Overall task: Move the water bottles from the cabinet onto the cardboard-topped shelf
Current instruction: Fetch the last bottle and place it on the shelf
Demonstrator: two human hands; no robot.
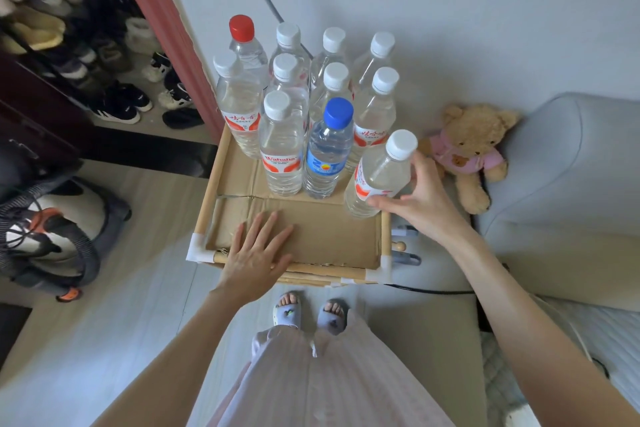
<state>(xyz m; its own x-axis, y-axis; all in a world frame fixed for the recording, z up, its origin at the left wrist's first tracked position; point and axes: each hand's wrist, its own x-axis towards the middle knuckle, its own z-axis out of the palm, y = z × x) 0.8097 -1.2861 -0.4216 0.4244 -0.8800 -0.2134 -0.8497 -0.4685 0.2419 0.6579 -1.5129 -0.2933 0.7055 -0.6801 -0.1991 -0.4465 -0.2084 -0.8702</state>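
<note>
Right hand (420, 194) is gripping a white-capped bottle (379, 173), tilted, its base touching the cardboard (311, 232) at the shelf's right edge, center-right of frame. Left hand (258, 251) is lying flat, fingers straight, pressing the cardboard's near edge. Ten other bottles (282, 146) are standing packed toward the wall.

Risks: the base is sitting near the right rail (386, 236), so releasing while tilted may be tipping it off toward the teddy bear (472, 152), or into the blue-capped bottle (327, 149), toppling the cluster.

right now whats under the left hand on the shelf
The left hand rests flat, fingers straight, on the bare cardboard topping the shelf; its heel overlaps the wooden front rail. The patch beneath the palm is covered.
</note>
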